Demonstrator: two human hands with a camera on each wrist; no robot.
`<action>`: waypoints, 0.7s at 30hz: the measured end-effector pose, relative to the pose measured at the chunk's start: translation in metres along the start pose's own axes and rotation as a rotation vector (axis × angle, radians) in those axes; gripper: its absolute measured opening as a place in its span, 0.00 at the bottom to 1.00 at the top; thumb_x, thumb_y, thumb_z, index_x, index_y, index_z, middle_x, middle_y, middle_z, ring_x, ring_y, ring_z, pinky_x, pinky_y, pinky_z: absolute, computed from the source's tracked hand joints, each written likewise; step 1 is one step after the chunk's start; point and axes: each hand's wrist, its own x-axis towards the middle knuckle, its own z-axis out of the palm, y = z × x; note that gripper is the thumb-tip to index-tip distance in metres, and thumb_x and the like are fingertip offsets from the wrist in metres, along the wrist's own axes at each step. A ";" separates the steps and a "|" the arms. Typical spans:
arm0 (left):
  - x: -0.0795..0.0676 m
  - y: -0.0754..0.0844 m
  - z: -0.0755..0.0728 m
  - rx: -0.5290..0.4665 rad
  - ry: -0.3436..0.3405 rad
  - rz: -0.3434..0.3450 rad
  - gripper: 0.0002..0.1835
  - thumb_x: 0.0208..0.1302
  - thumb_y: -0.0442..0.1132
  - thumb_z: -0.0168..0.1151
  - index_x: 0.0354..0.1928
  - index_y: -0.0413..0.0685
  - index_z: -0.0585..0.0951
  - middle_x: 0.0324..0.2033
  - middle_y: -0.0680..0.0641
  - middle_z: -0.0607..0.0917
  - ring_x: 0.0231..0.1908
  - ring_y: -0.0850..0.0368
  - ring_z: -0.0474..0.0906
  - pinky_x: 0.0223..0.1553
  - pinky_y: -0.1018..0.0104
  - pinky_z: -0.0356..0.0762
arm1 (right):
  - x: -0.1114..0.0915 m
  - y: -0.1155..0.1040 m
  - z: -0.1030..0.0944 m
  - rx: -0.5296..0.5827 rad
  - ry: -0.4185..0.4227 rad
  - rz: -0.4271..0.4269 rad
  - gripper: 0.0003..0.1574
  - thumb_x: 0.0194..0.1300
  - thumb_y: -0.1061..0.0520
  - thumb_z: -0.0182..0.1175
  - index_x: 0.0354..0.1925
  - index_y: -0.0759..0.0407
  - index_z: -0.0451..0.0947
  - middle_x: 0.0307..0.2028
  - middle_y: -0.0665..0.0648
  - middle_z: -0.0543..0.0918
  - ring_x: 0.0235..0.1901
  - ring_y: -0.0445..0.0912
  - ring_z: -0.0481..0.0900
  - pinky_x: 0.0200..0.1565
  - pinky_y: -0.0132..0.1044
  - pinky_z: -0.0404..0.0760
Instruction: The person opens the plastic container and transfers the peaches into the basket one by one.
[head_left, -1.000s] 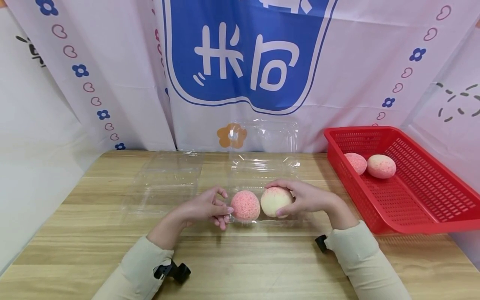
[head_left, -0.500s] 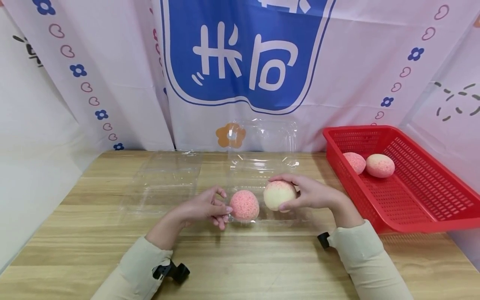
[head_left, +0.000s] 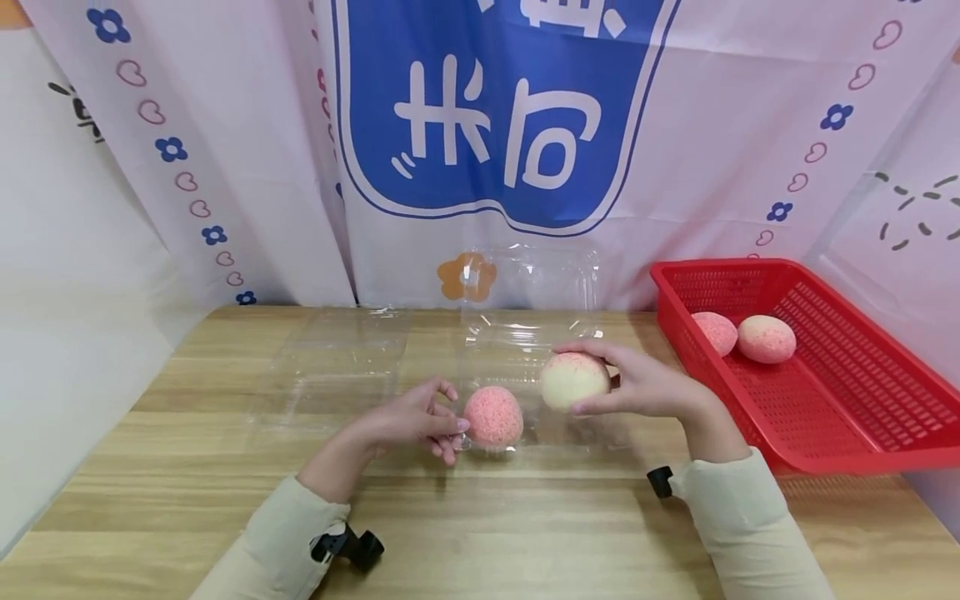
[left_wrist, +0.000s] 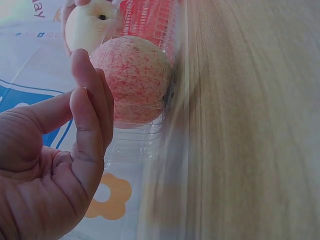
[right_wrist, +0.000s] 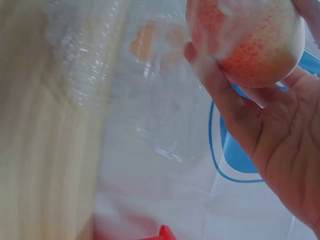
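Observation:
In the head view, a clear plastic clamshell box [head_left: 528, 336] stands with its lid raised at mid-table. A pink-speckled round toy peach [head_left: 493, 417] sits in its left part. My left hand [head_left: 422, 419] pinches the box's left edge with the thumb beside this peach; the left wrist view shows the fingers [left_wrist: 90, 115] in front of it. My right hand [head_left: 637, 382] grips a cream toy peach [head_left: 574, 382] with pink speckles, above the box's right part. The right wrist view shows its reddened side [right_wrist: 255, 50] between thumb and fingers.
To the right, a red perforated basket [head_left: 787, 463] contains a pink peach [head_left: 716, 332] and a cream-and-pink peach [head_left: 767, 339]. Another clear plastic box [head_left: 337, 367] lies left of the middle. A printed cloth [head_left: 405, 267] hangs behind the wooden table [head_left: 480, 533].
My right hand has lifted the cream peach up and to the right, away from the pink one. The left hand stays at the box's edge. The head view has shifted slightly.

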 end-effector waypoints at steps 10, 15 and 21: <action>0.002 -0.002 0.001 0.010 -0.005 0.010 0.22 0.71 0.31 0.56 0.57 0.33 0.57 0.26 0.46 0.84 0.22 0.59 0.83 0.30 0.71 0.83 | -0.008 -0.016 -0.017 -0.066 0.061 0.003 0.44 0.52 0.56 0.77 0.66 0.56 0.71 0.59 0.58 0.77 0.50 0.50 0.78 0.44 0.36 0.86; 0.002 -0.001 0.001 0.010 -0.007 0.013 0.23 0.71 0.31 0.56 0.58 0.32 0.57 0.26 0.46 0.84 0.22 0.60 0.83 0.29 0.72 0.82 | -0.013 -0.029 -0.030 -0.089 0.069 0.005 0.45 0.53 0.56 0.76 0.67 0.54 0.70 0.57 0.55 0.78 0.46 0.47 0.81 0.45 0.36 0.86; 0.001 -0.001 0.002 0.010 -0.005 0.010 0.23 0.71 0.31 0.56 0.59 0.32 0.56 0.26 0.46 0.84 0.22 0.60 0.83 0.29 0.72 0.82 | -0.021 -0.044 -0.045 -0.161 0.107 0.038 0.44 0.53 0.54 0.77 0.66 0.50 0.70 0.54 0.53 0.78 0.45 0.49 0.80 0.43 0.35 0.86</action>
